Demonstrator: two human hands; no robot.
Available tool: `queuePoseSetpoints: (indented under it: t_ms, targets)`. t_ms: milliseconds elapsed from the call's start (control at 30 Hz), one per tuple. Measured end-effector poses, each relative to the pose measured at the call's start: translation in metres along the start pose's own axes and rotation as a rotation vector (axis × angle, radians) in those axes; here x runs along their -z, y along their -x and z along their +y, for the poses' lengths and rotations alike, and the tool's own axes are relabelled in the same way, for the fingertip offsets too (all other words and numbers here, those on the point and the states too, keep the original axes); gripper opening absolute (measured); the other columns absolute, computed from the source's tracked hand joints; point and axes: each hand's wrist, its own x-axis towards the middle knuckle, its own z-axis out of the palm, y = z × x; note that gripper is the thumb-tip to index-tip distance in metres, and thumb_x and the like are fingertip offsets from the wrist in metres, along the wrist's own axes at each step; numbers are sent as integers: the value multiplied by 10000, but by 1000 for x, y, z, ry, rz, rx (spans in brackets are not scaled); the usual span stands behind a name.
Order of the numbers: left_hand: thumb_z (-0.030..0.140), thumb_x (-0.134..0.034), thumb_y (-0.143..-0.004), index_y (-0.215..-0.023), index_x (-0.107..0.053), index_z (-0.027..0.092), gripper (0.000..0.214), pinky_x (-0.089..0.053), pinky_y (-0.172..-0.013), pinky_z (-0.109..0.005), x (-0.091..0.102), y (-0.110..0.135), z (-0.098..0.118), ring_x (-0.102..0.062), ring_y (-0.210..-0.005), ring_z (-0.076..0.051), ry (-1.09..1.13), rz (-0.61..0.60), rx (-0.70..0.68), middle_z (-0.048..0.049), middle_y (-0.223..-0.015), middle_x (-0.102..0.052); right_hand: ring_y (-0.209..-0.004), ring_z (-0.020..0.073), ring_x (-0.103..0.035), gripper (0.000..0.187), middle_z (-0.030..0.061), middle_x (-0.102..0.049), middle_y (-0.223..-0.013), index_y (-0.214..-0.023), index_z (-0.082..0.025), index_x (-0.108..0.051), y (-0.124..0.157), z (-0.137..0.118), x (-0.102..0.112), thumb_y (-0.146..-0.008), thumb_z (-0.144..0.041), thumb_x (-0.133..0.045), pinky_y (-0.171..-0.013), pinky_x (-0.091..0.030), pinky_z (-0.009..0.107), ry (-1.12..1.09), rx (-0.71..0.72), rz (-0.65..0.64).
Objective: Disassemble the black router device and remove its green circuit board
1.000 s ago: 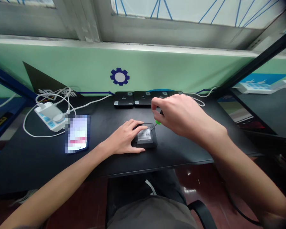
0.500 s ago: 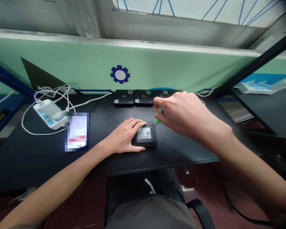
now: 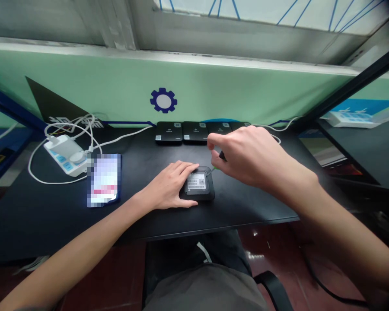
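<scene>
Surface (image 3: 142,166) runs between our black device (image 3: 211,196) and the front edge, and a wider stretch reaches leftward past our forearm to the phone (image 3: 105,179); the device lies flat, its label (image 3: 196,183) facing up, near that edge but apart from it; our left grip (image 3: 170,185) is spread wide, thumb along the near side and fingers over the far side, with hold of the device's left part; our right grip (image 3: 236,151) is curled tight around a screwdriver (image 3: 214,169), hiding most of its handle, and the thin shaft slants down to the device's far right corner; whether the tip sits in a screw we cannot tell.

Beyond, past a strip of surface, we have a row of four black boxes (image 3: 169,133) against the green partition (image 3: 116,95), which bounds the far side; our right grip overlaps the two rightmost; at left, a white power strip (image 3: 61,160) lies just beside the phone, with white cable (image 3: 126,136) looping around it and running toward the boxes; a slanting black post (image 3: 353,84) hems the far right corner; below the front edge stands a chair armrest (image 3: 274,288).
</scene>
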Motion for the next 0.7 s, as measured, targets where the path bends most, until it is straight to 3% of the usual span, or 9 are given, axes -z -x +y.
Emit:
queuePoseSetpoints:
  t_ms: [167, 367, 500, 700]
  targets:
    - [713, -894, -921, -1776, -323, 261, 1123, -489, -1272, -615, 2, 1, -2, -573, -1517, -438, 17, 10, 15, -192, -1683, -574, -642, 249, -639, 272, 105, -780, -791, -997, -215, -754, 3, -1, -1, -1068, -243, -493, -627, -216, 391, 25, 13, 4]
    - [723, -919, -891, -1766, -330, 267, 1149, -491, -1273, -615, 7, 2, -7, -574, -1501, -429, 6, 26, 40, -181, -1658, -594, -701, 256, -675, 317, 109, -853, -920, -1274, -195, -751, 2, 2, -4, -1040, -234, -540, -672, -219, 397, 5, 67, 44]
    - [706, -915, -899, -1762, -346, 278, 1118, -485, -1279, -617, 5, 2, -6, -569, -1492, -425, 4, 29, 36, -174, -1656, -586, -731, 254, -686, 341, 103, -870, -980, -1304, -191, -739, 2, 2, -4, -1042, -219, -522, -682, -229, 398, -10, 121, 50]
    - [737, -912, -878, -1778, -337, 305, 1152, -522, -1215, -630, 3, 1, -5, -592, -1420, -431, 7, 41, 33, -171, -1560, -612, -603, 238, -594, 320, 93, -748, -716, -1243, -208, -741, 5, 0, -2, -1124, -313, -463, -665, -166, 394, 102, 9, 46]
